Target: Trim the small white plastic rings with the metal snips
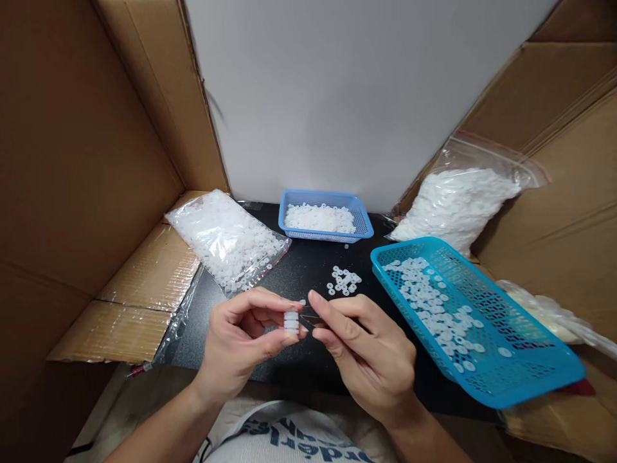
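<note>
In front of my body, my left hand (245, 328) pinches a short stack of white plastic washers (291, 321) between thumb and fingers. The washers sit face to face, one above another. Close to its right, my right hand (364, 350) grips a thin, dark wire-like metal piece (311, 316) between thumb and fingertips. This piece reaches left to the side of the stack; its exact kind is too small to tell. Just beyond my fingers, a small heap of loose white washers (344, 281) lies on the black tabletop (294, 267).
A blue basket (325, 236) of small white parts stands at the back. To the right, a larger turquoise basket (486, 302) holds scattered washers. Clear bags of white pieces lie at left (226, 238) and back right (457, 199). Cardboard walls (91, 148) flank the table.
</note>
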The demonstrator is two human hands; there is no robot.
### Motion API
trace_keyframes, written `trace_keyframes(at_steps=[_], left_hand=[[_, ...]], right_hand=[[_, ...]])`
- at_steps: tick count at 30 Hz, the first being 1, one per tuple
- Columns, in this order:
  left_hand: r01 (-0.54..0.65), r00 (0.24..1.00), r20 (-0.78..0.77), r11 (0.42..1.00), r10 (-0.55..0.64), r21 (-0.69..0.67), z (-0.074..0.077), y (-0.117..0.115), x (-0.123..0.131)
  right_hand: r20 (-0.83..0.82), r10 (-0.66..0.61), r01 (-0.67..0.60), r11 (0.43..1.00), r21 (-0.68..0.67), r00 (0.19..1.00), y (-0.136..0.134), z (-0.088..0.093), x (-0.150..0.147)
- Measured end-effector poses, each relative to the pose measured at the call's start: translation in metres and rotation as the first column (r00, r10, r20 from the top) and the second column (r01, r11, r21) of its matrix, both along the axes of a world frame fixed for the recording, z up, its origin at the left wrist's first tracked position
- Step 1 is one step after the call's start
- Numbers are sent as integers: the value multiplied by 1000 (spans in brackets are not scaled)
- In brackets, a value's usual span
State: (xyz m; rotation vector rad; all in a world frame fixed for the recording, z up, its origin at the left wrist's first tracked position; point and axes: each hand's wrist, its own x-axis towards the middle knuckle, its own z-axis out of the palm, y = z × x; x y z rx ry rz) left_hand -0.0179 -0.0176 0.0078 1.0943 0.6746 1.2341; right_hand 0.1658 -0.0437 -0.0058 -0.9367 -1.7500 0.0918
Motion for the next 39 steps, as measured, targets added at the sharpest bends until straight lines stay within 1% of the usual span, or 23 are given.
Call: trace_keyframes(at_steps=[3, 8, 14, 19, 25, 39], left_hand=[[43, 998, 43, 998, -41, -52, 0, 0, 0], [65, 996, 65, 993, -58, -97, 2, -3, 1], [20, 1000, 13, 989, -18, -149, 1, -3, 2], [-1, 1000, 19, 982, 5, -188, 2, -3, 4], [25, 998, 53, 982, -15, -185, 4, -5, 4], [56, 996, 79, 976, -40, -212, 2, -6, 3]], right_hand=[[87, -41, 35, 997, 63, 995, -2, 1, 2], [159, -51, 37, 996, 86, 986, -2, 2, 4], [195, -62, 43, 994, 103, 979, -4, 1, 6], [230, -76, 50, 992, 117, 970, -3, 3, 6], [221, -52, 32, 995, 89, 974, -1, 2, 7], [277, -70, 36, 991, 126, 958, -1, 1, 7]])
